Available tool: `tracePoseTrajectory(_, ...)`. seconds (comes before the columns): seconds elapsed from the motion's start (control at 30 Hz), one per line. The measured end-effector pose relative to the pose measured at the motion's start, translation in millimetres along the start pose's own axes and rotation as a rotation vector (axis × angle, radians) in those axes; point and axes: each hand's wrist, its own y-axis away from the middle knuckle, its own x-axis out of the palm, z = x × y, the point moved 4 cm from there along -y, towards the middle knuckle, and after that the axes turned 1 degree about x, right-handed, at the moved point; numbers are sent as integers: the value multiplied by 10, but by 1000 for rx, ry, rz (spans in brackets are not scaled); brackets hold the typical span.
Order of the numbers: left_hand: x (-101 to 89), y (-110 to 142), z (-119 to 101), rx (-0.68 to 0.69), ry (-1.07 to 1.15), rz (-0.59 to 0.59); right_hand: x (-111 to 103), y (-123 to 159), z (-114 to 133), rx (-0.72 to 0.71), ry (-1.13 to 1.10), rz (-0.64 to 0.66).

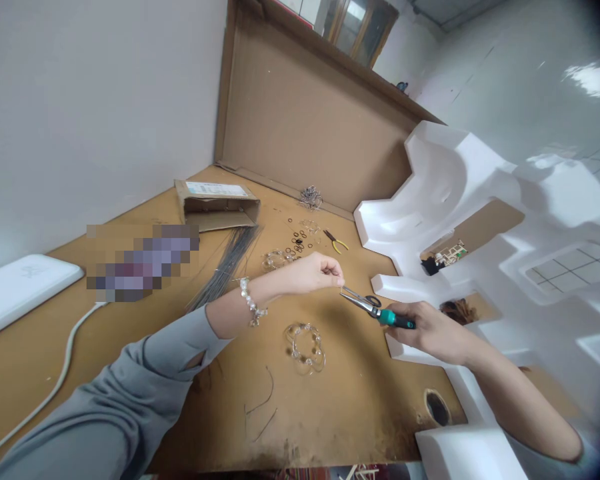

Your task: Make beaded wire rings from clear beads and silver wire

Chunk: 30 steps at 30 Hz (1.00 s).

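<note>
Green-and-black-handled long-nose pliers point(367, 307) sit in the grip of my right hand point(433, 330), pointing left over the table. My left hand point(317, 273) is closed in a pinch just beyond the plier tips; what lies between its fingertips is too small to make out. A beaded bracelet point(251, 303) circles my left wrist. Below both hands, a ring of clear beads on wire point(307, 348) lies on the wooden table point(350, 407). A dark looped handle point(373, 301), perhaps of scissors, shows behind the pliers.
Yellow-handled pliers point(337, 243), small dark rings point(297, 241), a second beaded ring point(279, 259) and a wire pile point(311, 197) lie farther back. Straight wires point(225, 267) stick out of a cardboard box point(220, 207). White foam packaging point(460, 173) borders the right; a white cable point(70, 353) runs left.
</note>
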Motion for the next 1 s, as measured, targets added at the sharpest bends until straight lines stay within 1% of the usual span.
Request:
tracePoseTrajectory(0.03,15,14,-27,26,-73,-31,-14,1,-5,6,11,-6)
tracePoseTrajectory(0.1,69,61,-101,118,-312,-107,-42,-3,-27,34,-9,16)
tracePoseTrajectory(0.13,115,92,-149,204,-472,-142,-52,-10,-47,59,-42,50)
tracePoseTrajectory(0.17,182,125,-193,310,-640,-148,-60,-18,-72,93,-84,96)
tracePoseTrajectory(0.23,337,178,-227,501,-898,-93,-72,-39,-127,174,-169,204)
tracePoseTrajectory(0.27,395,190,-218,557,-972,-67,-80,-49,-155,217,-203,251)
tracePoseTrajectory(0.3,432,191,-198,582,-1008,-54,-90,-59,-180,254,-230,291)
tracePoseTrajectory(0.37,441,165,-151,554,-988,-68,-114,-73,-215,302,-273,348)
tracePoseTrajectory(0.47,364,119,-106,457,-846,-92,-153,-69,-242,332,-296,394)
tracePoseTrajectory(0.57,290,114,-118,418,-789,-60,-188,-36,-246,333,-292,413)
tracePoseTrajectory(0.7,286,153,-166,426,-918,0,-200,-4,-245,343,-281,410)
tracePoseTrajectory(0.8,326,183,-184,462,-966,12,-185,0,-251,361,-256,421)
tracePoseTrajectory(0.87,350,187,-173,491,-979,17,-180,7,-242,345,-276,447)
tracePoseTrajectory(0.93,347,168,-145,504,-958,9,-173,34,-215,307,-323,494)
tracePoseTrajectory(1.0,289,116,-101,447,-825,-42,-162,84,-184,261,-321,522)
